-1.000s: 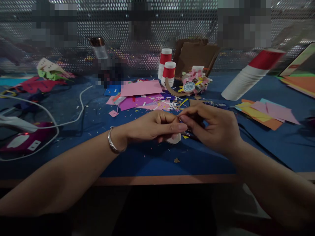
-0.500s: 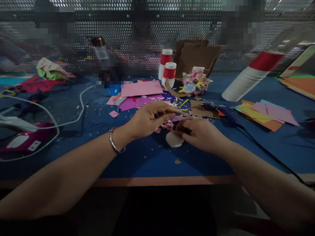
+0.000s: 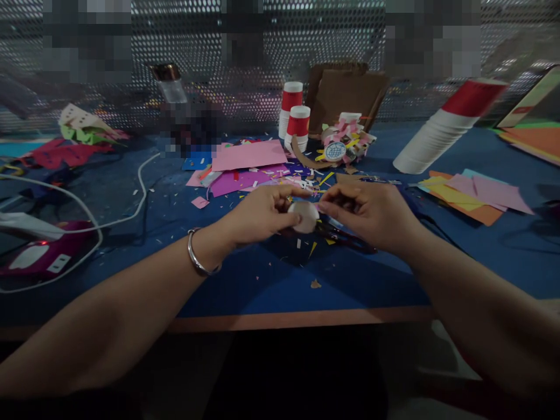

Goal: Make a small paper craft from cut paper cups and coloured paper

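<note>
My left hand (image 3: 260, 213) grips a small round white disc (image 3: 303, 217) by its left edge, thumb in front, just above the table. What lies behind the disc is hidden. Close by on the right, my right hand (image 3: 365, 207) has its thumb and fingertips pinched together. Anything between those tips is too small to make out. Beneath the right hand lies a pair of dark-handled scissors (image 3: 350, 238), partly covered. Paper scraps (image 3: 312, 249) are scattered around and below both hands.
Pink paper (image 3: 251, 154), red-and-white cups (image 3: 297, 128) and a paper-covered craft piece (image 3: 347, 143) sit behind my hands. A leaning cup stack (image 3: 446, 131) and coloured sheets (image 3: 476, 195) are at right. A white cable (image 3: 142, 181) and a magenta power strip (image 3: 52, 251) lie left.
The white disc has risen from beside my right hand into my left hand's grip. My right hand has moved up and pinches. The scissors now show beneath it.
</note>
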